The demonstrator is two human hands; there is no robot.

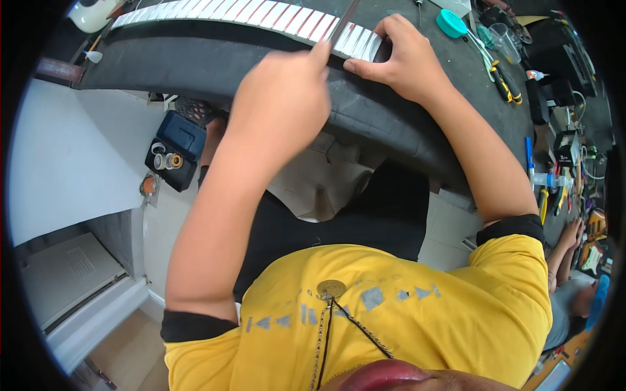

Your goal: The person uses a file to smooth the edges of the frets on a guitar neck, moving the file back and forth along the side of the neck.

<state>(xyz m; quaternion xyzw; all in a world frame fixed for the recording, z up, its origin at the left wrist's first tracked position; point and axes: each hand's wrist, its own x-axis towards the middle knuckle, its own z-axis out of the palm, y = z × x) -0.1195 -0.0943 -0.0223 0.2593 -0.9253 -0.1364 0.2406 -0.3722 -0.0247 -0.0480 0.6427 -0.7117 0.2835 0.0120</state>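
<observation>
A guitar neck (261, 16) lies across the far edge of the dark bench, its fretboard masked with pale tape between the fret lines. My left hand (280, 98), a little blurred, is closed round a slim dark metal file (344, 27). The file slants over the frets near the neck's right end, and I cannot tell whether it touches them. At that end my right hand (407, 58) grips the neck, thumb on the near side and fingers on the far side.
Right of my right hand are a teal round lid (451, 23), a clear cup (503, 42) and yellow-black pliers (505, 83). A blue pen (529, 153) lies farther right, near cluttered tools. Another person's hands (571, 234) rest at the right. An open black case (175, 146) sits below the bench.
</observation>
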